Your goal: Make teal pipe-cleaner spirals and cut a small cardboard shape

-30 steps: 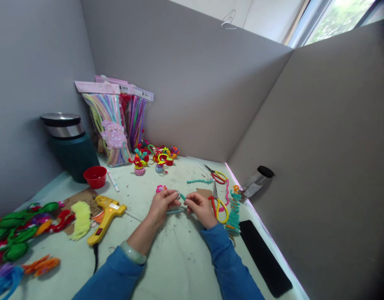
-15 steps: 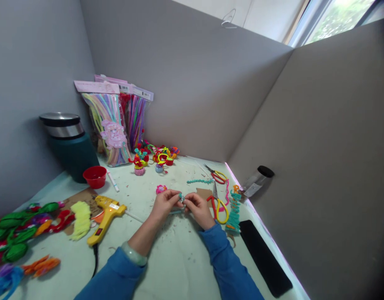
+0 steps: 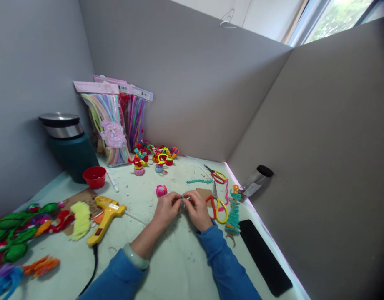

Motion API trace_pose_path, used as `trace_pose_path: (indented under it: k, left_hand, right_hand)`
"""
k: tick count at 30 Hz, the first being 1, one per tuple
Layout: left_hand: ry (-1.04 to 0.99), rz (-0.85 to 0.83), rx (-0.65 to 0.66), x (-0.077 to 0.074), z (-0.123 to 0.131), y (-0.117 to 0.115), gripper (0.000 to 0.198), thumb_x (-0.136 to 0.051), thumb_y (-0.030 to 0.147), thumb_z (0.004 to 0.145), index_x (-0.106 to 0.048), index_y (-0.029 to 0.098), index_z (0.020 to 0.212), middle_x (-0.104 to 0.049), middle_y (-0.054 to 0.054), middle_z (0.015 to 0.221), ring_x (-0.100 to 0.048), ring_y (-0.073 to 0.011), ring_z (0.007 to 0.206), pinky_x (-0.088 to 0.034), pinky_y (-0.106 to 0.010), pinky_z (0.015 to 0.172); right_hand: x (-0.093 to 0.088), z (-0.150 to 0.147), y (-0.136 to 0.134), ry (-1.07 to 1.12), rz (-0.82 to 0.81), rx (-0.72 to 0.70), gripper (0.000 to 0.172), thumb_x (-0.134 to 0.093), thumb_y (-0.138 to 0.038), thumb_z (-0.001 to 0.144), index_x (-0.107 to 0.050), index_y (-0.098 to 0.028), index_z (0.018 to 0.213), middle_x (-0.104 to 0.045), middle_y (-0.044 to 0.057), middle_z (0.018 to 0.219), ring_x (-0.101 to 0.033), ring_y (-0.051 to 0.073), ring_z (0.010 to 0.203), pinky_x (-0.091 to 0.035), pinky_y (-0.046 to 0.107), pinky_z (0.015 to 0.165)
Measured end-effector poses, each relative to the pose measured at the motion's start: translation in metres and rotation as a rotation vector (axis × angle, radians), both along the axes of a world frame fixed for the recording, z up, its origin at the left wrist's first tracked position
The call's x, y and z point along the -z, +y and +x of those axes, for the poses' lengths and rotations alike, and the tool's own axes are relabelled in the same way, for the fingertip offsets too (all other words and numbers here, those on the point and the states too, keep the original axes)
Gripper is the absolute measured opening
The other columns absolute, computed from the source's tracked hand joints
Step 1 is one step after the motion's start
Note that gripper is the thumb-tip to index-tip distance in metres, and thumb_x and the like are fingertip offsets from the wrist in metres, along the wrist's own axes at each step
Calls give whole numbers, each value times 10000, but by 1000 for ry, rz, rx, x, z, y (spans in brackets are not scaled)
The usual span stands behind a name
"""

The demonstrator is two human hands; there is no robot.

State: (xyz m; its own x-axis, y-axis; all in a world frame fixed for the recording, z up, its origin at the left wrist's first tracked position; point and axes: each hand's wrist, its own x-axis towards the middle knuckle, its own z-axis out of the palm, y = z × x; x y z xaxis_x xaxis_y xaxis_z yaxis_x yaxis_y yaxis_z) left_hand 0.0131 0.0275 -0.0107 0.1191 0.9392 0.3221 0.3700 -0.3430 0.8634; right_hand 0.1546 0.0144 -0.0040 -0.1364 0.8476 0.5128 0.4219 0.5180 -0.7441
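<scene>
Over the middle of the table, my left hand [image 3: 166, 209] and my right hand [image 3: 198, 210] meet with fingertips pinched together. Between them is a small teal pipe cleaner piece [image 3: 182, 205], mostly covered by the fingers. Just beyond my left hand lies a pink fuzzy ball-like piece [image 3: 161, 191]. Close to my right hand are a piece of brown cardboard [image 3: 204, 195] and scissors with red and yellow handles [image 3: 222, 214]. A twisted teal strand [image 3: 199, 181] lies farther back.
A yellow hot glue gun [image 3: 107, 218] lies left of my arms, its cord trailing forward. Behind it stand a red bowl [image 3: 94, 178] and a dark teal bottle [image 3: 71, 152]. At right are more scissors [image 3: 218, 176], teal pipe cleaners [image 3: 233, 214] and a black strip [image 3: 265, 258].
My hands have drawn closer together and turned around the teal piece, hiding more of it. The pink ball-like piece now shows fully. The teal length below the fingers no longer shows.
</scene>
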Motion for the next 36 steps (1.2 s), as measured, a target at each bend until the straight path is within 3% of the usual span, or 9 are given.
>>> trace_pose_path:
  k: [6,11,15,18,22,25,28,31,36]
  left_hand:
    - [239,175,32,0,3,-5,159,-456,132,782,-610,149,748,-613,-37,685,-540,-134,627,-379,-237,601]
    - [378,250,120,0,7,-11,173,-441,114,792,-606,145,750,-621,-61,718,-554,-152,669,-392,-248,625]
    - [311,234,92,0,6,-9,167,-458,143,795,-624,151,792,-644,-66,752,-582,-163,708,-413,-260,660]
    - [127,81,13,2,4,-2,145,-489,189,777,-627,148,770,-636,-46,668,-595,-155,624,-433,-258,610]
    - [-218,-223,-22,6,4,6,156,-535,276,739,-609,142,767,-584,9,521,-561,-128,430,-428,-228,458]
    - [-333,-264,-13,8,4,8,172,-570,302,709,-602,141,759,-567,27,486,-552,-122,406,-420,-215,428]
    - [-375,-252,28,10,4,8,177,-584,305,700,-606,136,747,-559,31,460,-545,-114,402,-410,-203,423]
    - [-400,-285,65,10,5,8,216,-593,313,698,-618,123,798,-577,17,459,-553,-118,417,-427,-208,446]
    - [-436,-348,83,5,6,7,214,-583,306,696,-603,114,789,-588,1,475,-566,-131,436,-465,-238,486]
  right_hand:
    - [0,-1,0,46,66,-13,105,-474,-152,824,-551,-186,763,-527,26,765,-504,165,757,-407,285,698]
    - [0,1,2,358,-21,20,23,-536,-197,805,-554,-192,818,-524,4,769,-500,142,722,-418,263,683]
    - [-7,11,6,689,-62,77,69,-574,-245,794,-546,-205,842,-530,-10,795,-486,106,630,-422,236,615]
    - [-10,18,9,803,-102,58,90,-583,-272,791,-546,-208,843,-530,-16,794,-482,90,592,-424,230,594]
    - [-7,17,8,592,-228,-27,174,-588,-295,785,-578,-205,932,-569,4,778,-512,117,625,-428,244,583]
    - [-3,9,5,327,-205,-77,203,-616,-255,757,-601,-197,951,-568,15,793,-523,141,687,-430,263,627]
    - [-2,4,4,127,-80,-33,64,-576,-220,785,-616,-187,822,-549,16,757,-511,150,701,-414,268,647]
    - [0,7,5,114,-44,17,86,-533,-217,818,-588,-184,762,-540,12,731,-508,149,688,-404,261,629]
    - [0,9,6,135,-61,0,54,-551,-217,810,-582,-184,840,-528,8,749,-501,142,670,-406,251,611]
